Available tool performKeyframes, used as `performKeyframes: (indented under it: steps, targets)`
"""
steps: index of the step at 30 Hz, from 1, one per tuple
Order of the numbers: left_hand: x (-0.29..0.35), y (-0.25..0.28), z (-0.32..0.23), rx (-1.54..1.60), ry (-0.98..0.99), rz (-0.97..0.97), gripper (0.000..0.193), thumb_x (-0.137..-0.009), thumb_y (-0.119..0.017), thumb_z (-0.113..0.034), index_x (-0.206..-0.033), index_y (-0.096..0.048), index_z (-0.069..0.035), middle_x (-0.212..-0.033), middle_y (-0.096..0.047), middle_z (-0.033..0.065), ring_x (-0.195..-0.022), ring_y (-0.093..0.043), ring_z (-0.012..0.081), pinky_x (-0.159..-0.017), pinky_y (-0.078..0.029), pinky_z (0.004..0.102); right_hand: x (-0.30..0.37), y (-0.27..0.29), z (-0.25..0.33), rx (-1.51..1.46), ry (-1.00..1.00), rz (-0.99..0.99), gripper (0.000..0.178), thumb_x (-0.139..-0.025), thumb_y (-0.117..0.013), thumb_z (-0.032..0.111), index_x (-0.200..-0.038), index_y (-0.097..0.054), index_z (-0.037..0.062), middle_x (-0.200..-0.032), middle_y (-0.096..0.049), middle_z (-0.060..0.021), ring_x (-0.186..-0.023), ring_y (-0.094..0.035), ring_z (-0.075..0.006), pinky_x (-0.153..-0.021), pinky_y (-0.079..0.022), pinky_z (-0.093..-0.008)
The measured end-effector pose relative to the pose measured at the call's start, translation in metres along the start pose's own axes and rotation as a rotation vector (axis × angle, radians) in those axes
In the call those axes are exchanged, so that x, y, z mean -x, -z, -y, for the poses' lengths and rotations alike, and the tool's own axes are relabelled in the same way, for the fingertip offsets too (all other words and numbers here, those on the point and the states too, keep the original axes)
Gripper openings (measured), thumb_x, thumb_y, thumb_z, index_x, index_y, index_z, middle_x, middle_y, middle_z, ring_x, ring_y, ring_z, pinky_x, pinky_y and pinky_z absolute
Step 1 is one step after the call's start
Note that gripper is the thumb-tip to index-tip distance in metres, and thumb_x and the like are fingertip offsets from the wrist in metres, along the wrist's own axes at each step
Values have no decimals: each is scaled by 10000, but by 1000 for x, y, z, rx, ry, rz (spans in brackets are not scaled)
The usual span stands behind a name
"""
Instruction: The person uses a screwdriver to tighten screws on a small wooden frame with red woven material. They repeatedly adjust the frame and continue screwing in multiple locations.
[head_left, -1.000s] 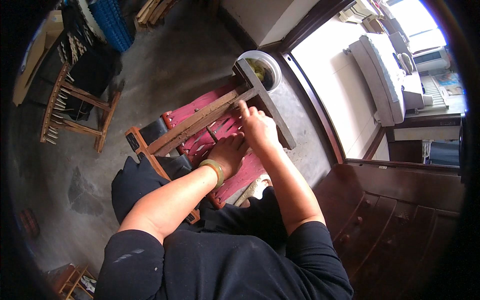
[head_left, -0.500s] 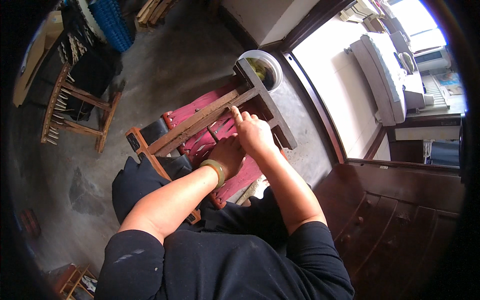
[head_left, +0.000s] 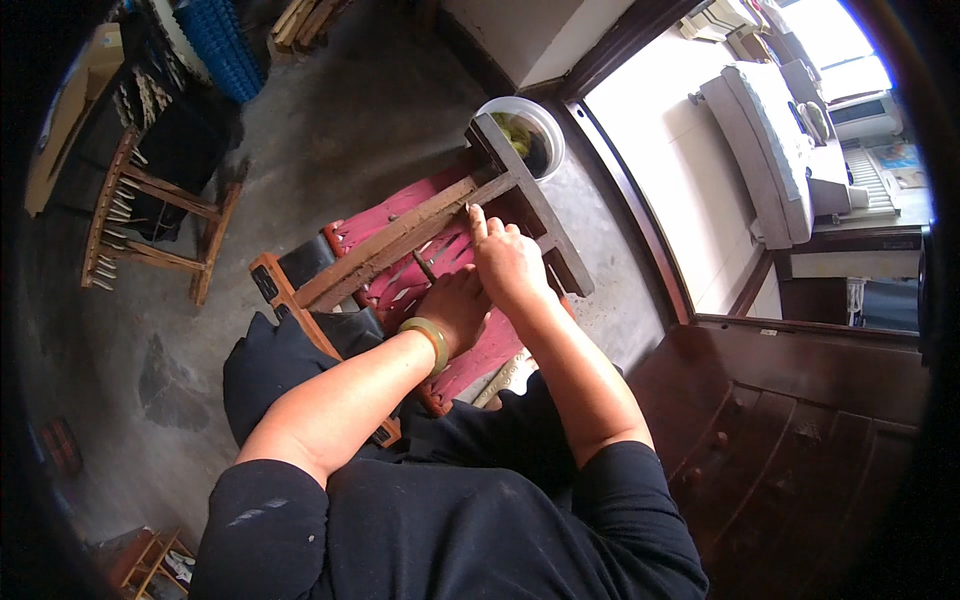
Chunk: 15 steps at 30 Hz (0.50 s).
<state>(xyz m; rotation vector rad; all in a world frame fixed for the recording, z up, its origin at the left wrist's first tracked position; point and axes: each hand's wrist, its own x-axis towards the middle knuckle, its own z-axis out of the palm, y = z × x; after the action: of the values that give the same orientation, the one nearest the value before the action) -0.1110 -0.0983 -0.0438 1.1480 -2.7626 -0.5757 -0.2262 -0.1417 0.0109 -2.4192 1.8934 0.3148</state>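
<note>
A worn brown wooden frame (head_left: 400,238) lies slantwise in front of me, its crosspiece (head_left: 548,218) at the far right end. Beneath it spreads a seat woven from maroon strips (head_left: 385,215). My right hand (head_left: 510,265) rests by the long bar, the index finger stretched along the wood and the other fingers curled; what they grip is hidden. Lower and to the left, my left hand (head_left: 460,308), with a pale bangle (head_left: 436,345) on its wrist, is closed, its fingertips out of sight. A thin dark stick (head_left: 425,267) pokes out from it.
A white bucket (head_left: 545,125) stands just behind the crosspiece. On the left floor lies another wooden frame with pegs (head_left: 165,200), near a blue roll (head_left: 220,50). A dark wooden panel (head_left: 770,440) borders the right, beside the doorway sill (head_left: 640,220).
My right index fingertip has shifted slightly to the right along the bar. The left hand and the wooden frame have hardly moved.
</note>
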Motion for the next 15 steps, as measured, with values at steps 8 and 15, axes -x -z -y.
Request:
performKeyframes:
  steps: [8, 15]
  targets:
    - [3, -10, -1, -86, -9, -237, 591, -807, -615, -212, -1341, -400, -79, -1268, -482, 188, -1104, -525, 331, -877, -464, 433, -9, 0, -33, 28, -150, -189, 513, -871, -526, 109, -1370, -446, 28, -975, -617, -140, -889, -633, -275, -702, -554, -368]
    - [0, -15, 4, 14, -47, -253, 461, -791, -611, -190, -1223, -497, -76, -1108, -554, 162, -1006, -564, 332, -800, -489, 445, 0, 7, -13, 32, -50, -9, 547, -863, -517, 74, -1396, -405, 24, -1021, -611, -143, -924, -630, -289, -756, -547, -387]
